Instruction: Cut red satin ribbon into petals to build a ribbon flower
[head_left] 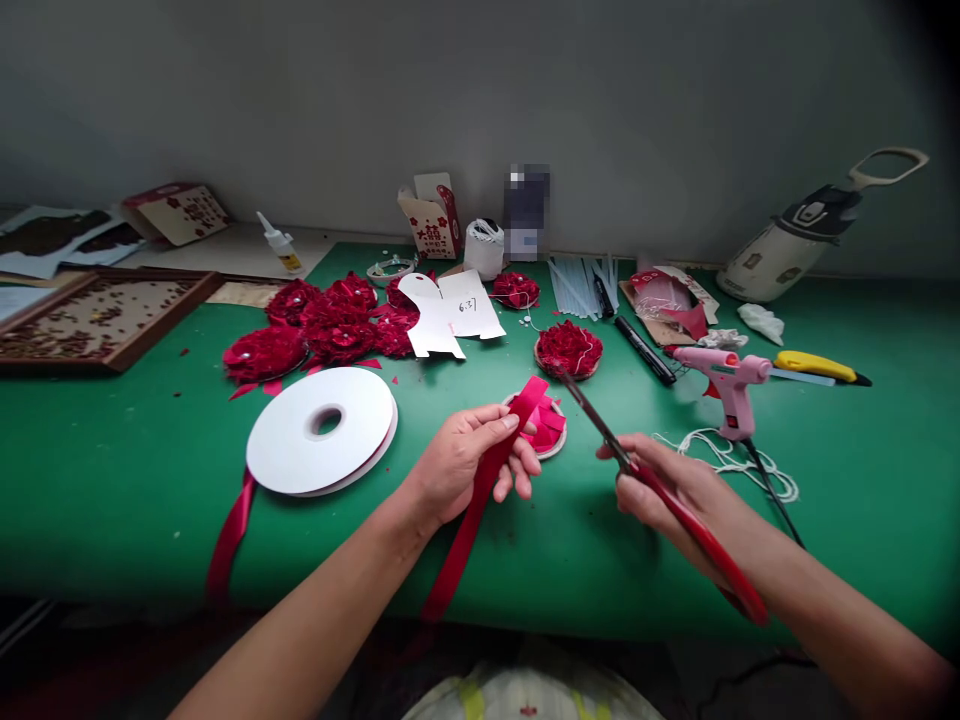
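My left hand (465, 462) pinches a strip of red ribbon (480, 490) that runs down past the table's front edge. My right hand (667, 490) grips red-handled scissors (652, 478), their blades pointing up-left toward the ribbon's free end. Just behind the ribbon tip lies a small round disc (551, 425) with cut pink-red ribbon pieces on it. A large white ribbon spool (322, 430) lies flat to the left of my left hand, a red tail trailing off its lower left.
Finished red ribbon flowers (322, 325) cluster at the back, one more on a disc (568, 348). A pink glue gun (727, 385) with cord, yellow cutter (817, 367), black pen (645, 350), glue sticks (577, 285), white paper (450, 310) and a wooden tray (97, 320) lie on the green table (135, 470).
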